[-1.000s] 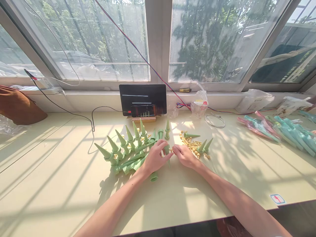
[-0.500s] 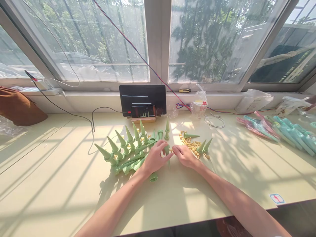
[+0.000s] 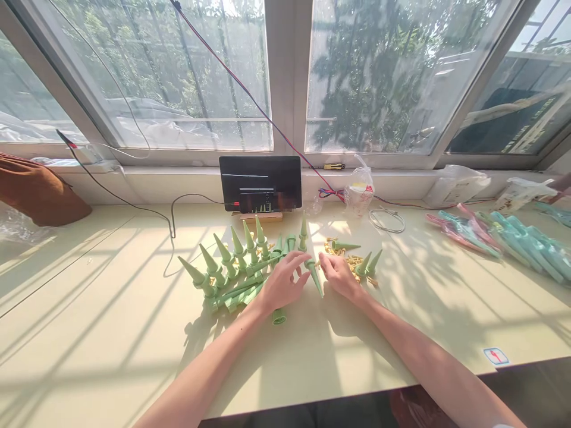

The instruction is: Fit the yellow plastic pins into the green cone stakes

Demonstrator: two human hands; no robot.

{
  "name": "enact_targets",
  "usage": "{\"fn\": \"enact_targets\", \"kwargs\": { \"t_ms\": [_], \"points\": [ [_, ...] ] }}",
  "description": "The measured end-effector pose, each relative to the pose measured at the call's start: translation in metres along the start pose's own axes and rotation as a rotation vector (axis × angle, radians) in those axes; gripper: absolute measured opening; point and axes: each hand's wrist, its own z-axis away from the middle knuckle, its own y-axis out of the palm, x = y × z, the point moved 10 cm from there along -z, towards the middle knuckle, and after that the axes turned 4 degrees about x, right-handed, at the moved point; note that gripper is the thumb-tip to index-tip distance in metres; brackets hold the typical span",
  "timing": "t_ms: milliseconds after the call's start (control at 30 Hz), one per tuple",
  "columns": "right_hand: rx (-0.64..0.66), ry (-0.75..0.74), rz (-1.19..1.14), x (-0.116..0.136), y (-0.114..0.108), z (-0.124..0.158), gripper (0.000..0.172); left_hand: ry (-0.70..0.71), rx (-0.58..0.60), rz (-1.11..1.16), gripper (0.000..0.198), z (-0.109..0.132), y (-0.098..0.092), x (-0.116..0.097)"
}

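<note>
The left hand (image 3: 282, 285) pinches a green cone spike (image 3: 314, 278) at its wide end, above the counter (image 3: 111, 309), with the tip slanting toward the near edge. The right hand (image 3: 341, 276) curls its fingers against the same end; what its grip encloses is hidden. Bare counter lies open before both wrists. More green spikes (image 3: 223, 264) crowd the left side, and small yellow parts (image 3: 350, 260) the right.

A small assembly workbench (image 3: 111, 333) by windows (image 3: 178, 71), strewn with plastic cone parts (image 3: 232, 267).
</note>
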Motion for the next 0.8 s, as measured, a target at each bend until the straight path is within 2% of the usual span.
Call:
{"fn": "enact_targets", "kwargs": {
  "t_ms": [133, 400, 600, 800],
  "points": [
    [-0.016, 0.011, 0.015, -0.002, -0.001, -0.001, 0.051, 0.039, 0.05, -0.064, 0.036, 0.001, 0.006, -0.001],
    [0.027, 0.011, 0.006, 0.001, 0.007, -0.001, 0.056, 0.113, 0.041, -0.21, 0.03, 0.002, 0.006, -0.003],
    [-0.04, -0.003, 0.051, 0.002, -0.001, 0.0, 0.057, 0.121, -0.001, -0.233, 0.025, 0.002, 0.002, -0.007],
    [-0.076, -0.03, 0.095, 0.005, -0.007, 0.0, 0.052, 0.052, -0.133, -0.234, 0.018, 0.002, -0.009, -0.002]
  ]
}}
